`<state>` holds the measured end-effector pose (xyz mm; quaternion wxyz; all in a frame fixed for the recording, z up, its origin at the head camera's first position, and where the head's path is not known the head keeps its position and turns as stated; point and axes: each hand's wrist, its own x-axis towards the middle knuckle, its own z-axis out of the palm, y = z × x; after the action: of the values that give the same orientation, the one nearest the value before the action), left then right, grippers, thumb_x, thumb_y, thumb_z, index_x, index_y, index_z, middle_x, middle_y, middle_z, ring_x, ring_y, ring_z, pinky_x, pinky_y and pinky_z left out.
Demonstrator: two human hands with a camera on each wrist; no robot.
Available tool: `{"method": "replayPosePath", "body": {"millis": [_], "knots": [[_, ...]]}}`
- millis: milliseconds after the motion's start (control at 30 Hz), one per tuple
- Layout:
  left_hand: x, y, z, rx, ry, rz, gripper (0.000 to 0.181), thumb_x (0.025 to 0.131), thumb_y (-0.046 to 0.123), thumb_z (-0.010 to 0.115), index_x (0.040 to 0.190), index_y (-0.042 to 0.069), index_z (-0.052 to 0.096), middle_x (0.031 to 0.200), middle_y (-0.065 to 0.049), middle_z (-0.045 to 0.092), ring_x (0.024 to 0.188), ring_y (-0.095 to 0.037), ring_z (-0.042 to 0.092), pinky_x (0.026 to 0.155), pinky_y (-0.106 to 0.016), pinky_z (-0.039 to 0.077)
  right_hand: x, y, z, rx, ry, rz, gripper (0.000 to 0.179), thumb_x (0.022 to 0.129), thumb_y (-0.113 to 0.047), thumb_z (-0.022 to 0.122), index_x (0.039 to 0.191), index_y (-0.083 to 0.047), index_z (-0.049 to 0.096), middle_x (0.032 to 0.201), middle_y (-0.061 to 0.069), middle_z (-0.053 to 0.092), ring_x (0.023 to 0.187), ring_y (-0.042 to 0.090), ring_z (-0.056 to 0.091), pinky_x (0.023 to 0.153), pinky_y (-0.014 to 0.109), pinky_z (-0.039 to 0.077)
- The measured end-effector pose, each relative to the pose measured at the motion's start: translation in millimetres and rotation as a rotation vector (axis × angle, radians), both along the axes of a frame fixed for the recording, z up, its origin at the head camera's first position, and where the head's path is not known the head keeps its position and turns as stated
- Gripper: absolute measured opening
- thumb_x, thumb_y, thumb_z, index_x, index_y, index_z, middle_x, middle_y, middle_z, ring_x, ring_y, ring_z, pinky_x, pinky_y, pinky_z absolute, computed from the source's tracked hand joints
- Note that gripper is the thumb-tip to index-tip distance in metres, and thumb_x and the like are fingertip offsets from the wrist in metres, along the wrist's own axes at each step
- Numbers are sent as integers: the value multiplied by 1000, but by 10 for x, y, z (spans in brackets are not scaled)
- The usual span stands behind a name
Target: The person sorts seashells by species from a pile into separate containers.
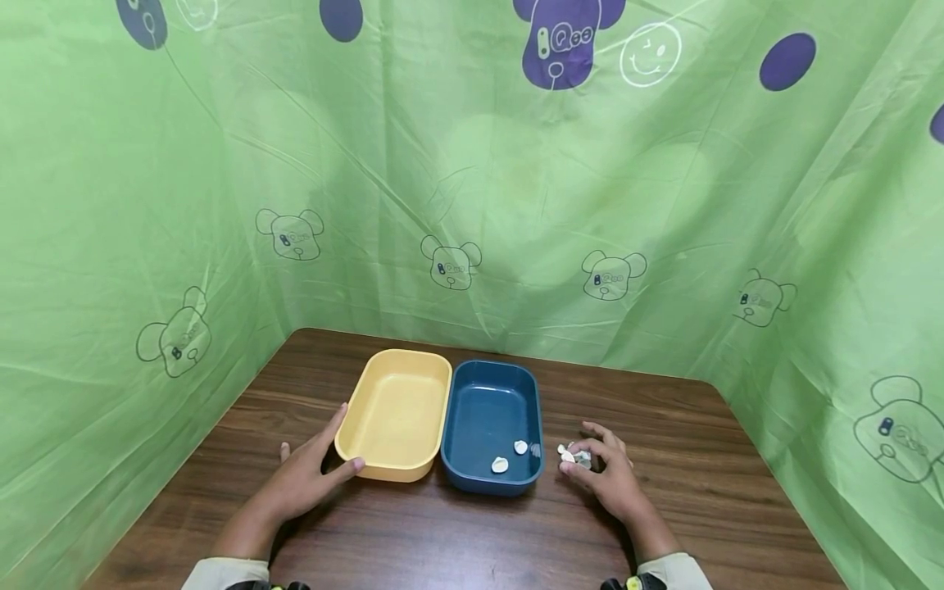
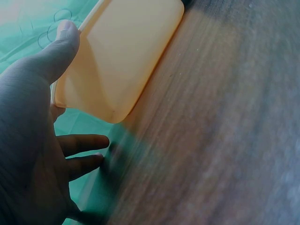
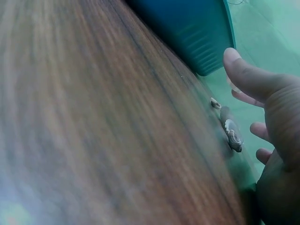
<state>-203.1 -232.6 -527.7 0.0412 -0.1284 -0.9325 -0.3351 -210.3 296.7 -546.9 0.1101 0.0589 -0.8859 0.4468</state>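
Right of the blue tray, the right hand pinches a pale shell, which a light grip could drop; left of that tray, the spread left hand touches the yellow tray.

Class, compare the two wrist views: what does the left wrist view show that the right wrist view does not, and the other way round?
Only the left wrist view: the left hand at the yellow container.

Only the right wrist view: the right hand, small shell-like pieces near it, and the ridged side of the blue container.

Both share: the brown wood-grain table and the green cloth.
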Motion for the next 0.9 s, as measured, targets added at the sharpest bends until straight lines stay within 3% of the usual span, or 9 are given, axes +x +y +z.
{"method": "replayPosePath", "body": {"millis": [267, 700, 900], "knots": [[4, 6, 7, 10, -10, -3, 102, 102, 57, 70, 178, 27, 9, 175, -25, 34, 153, -62, 40, 107, -102, 3, 4, -36, 68, -13, -17, -31, 21, 90, -26, 92, 102, -16, 79, 166, 18, 47, 154, 45, 29, 114, 62, 34], [-9, -7, -8, 12, 26, -11, 100, 103, 57, 70, 178, 26, 11, 175, -26, 33, 152, -62, 41, 105, -102, 2, -32, -102, 159, -1, 25, -78, 20, 89, -25, 93, 103, -17, 81, 163, 17, 52, 149, 41, 37, 107, 51, 35], [-17, -7, -25, 17, 17, -6, 100, 103, 58, 70, 178, 28, 10, 176, -25, 32, 153, -62, 40, 106, -102, 1, -73, -148, 186, 1, 44, -51, 19, 89, -22, 92, 104, -17, 81, 161, 21, 53, 151, 44, 34, 112, 58, 31]]}}
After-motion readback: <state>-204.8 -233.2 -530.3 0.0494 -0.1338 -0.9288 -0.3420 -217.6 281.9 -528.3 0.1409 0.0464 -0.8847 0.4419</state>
